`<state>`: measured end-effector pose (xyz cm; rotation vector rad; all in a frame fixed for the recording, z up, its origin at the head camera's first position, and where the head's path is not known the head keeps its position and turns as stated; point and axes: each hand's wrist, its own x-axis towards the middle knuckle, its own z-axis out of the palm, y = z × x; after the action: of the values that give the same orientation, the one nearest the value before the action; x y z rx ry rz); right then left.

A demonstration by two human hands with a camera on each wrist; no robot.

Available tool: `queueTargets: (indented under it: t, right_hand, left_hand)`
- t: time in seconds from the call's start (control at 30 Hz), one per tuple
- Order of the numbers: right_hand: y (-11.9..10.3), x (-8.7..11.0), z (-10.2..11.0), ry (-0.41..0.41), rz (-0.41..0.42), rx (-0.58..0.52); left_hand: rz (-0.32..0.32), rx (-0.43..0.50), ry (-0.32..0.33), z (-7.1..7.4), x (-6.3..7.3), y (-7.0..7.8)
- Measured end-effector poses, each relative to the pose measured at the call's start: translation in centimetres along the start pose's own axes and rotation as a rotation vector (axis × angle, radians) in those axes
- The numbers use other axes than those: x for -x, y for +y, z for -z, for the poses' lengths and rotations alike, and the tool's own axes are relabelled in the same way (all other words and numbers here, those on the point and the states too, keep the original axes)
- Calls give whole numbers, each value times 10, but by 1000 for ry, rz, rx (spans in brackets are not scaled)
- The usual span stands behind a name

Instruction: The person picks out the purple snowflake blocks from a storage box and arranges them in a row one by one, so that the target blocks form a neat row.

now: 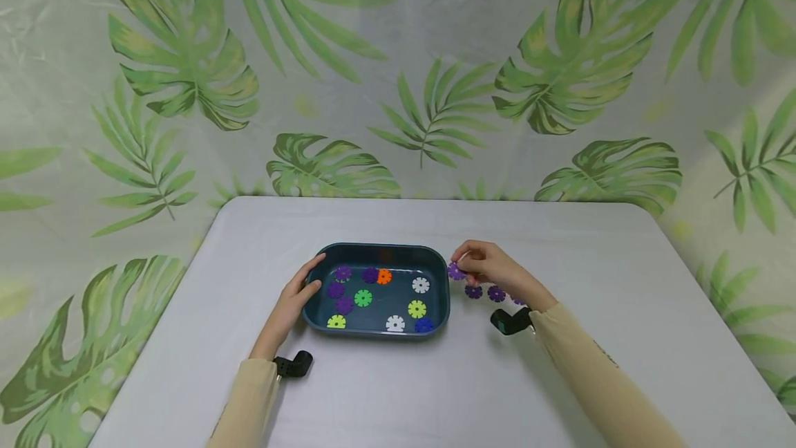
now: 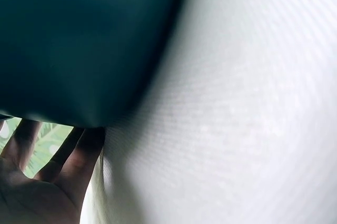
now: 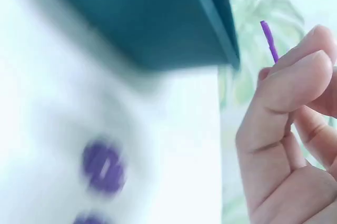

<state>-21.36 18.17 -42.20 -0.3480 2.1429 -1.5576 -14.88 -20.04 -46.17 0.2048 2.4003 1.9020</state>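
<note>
Tabletop: right grip pinches disc, left grip spread against tray, sleeve print illegible.

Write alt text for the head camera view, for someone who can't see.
A right hand pinches a purple notched disc at the right end of a dark teal tray, while the left hand holds the tray's left end. Purple, white, yellow, green, orange and blue discs lie inside; more purple discs lie on the white table to the right.

tray on table | discs in tray | loose discs right of tray (on table) | curtain behind table
</note>
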Motion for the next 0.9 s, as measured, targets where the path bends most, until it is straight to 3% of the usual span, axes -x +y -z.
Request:
queueTargets:
  t: [0.2,0.43,0.7,0.9]
  right_hand:
    - [37,33,40,91,-41,-16]
    - [74,67,73,201,-123,20]
    - [89,82,81,254,-155,91]
    - [93,83,81,312,-181,219]
  left_hand:
    - [-8,-11,17,2,-9,-27]
    - [-20,-8,13,2,-10,-31]
    - [6,-22,20,2,-8,-30]
    - [-4,-18,14,3,-9,-31]
